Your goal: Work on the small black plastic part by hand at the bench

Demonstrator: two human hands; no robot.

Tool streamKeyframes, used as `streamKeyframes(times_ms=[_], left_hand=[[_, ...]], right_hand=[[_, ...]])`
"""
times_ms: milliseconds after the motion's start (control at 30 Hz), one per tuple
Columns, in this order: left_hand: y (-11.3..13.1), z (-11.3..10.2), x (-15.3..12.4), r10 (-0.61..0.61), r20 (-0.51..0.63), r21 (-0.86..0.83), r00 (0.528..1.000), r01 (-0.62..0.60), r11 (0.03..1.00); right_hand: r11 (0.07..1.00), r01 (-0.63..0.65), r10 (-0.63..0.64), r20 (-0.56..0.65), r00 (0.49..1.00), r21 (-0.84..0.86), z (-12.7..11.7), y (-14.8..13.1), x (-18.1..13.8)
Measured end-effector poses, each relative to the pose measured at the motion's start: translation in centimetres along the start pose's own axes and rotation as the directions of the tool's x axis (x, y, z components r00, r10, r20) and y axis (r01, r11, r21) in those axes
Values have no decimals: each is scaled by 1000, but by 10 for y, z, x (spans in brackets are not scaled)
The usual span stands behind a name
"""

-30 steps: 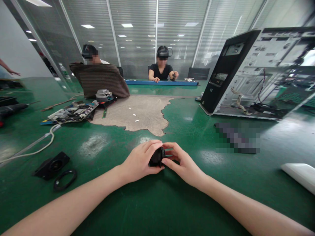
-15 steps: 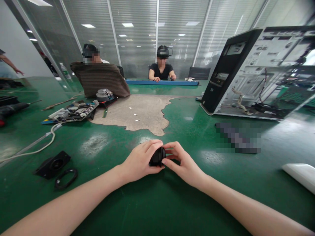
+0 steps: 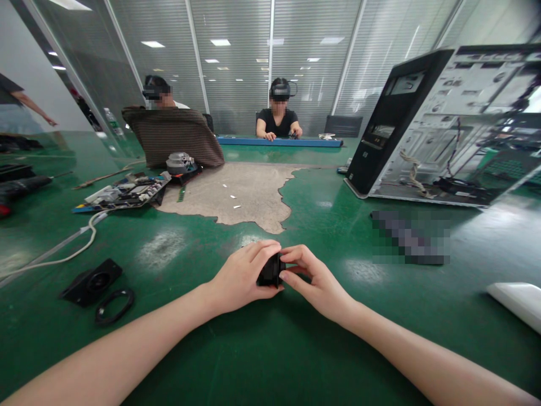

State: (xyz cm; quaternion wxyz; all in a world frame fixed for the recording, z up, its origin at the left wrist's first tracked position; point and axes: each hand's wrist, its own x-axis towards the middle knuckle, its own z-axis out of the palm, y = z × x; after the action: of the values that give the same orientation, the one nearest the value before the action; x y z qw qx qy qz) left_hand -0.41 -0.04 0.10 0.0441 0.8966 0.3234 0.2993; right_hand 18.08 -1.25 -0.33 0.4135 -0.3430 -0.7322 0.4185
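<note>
Wrapped round a small black part (image 3: 267, 273), my left hand (image 3: 242, 272) has its thumb below and its fingers over the top. The part has a boxy body with a round, rim-like end on the right; its exact kind cannot be made out. My right hand (image 3: 316, 277) pinches that rimmed end with thumb and fingertips. Both hands are just above or on the green table, and most of the part's left side is hidden by my left palm. To the left lie a black square housing (image 3: 93, 281) with a round opening and a black ring (image 3: 114, 306).
An opened computer tower (image 3: 406, 135) stands at right, with a blurred dark object (image 3: 408, 239) before it and a white object (image 3: 518, 301) at the edge. A circuit board (image 3: 124, 194) and pale cable (image 3: 91, 231) lie left. Two people (image 3: 279, 118) sit across the table.
My right fingers have shifted slightly on the rimmed end; my left hand keeps its hold. At the far left, a person's arm has moved right.
</note>
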Motion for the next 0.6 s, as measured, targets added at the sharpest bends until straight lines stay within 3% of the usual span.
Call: streamKeyframes(times_ms=[167, 400, 600], left_hand=[[0, 0, 0, 1, 7, 5, 1000, -1, 1000], [1, -1, 0, 5, 6, 9, 1000, -6, 1000], [0, 0, 0, 2, 4, 7, 1000, -2, 1000]], right_hand=[[998, -63, 62, 44, 997, 6, 0, -2, 0], [1000, 29, -28, 43, 999, -7, 0, 0, -2], [1000, -12, 12, 30, 999, 6, -1, 2, -2]])
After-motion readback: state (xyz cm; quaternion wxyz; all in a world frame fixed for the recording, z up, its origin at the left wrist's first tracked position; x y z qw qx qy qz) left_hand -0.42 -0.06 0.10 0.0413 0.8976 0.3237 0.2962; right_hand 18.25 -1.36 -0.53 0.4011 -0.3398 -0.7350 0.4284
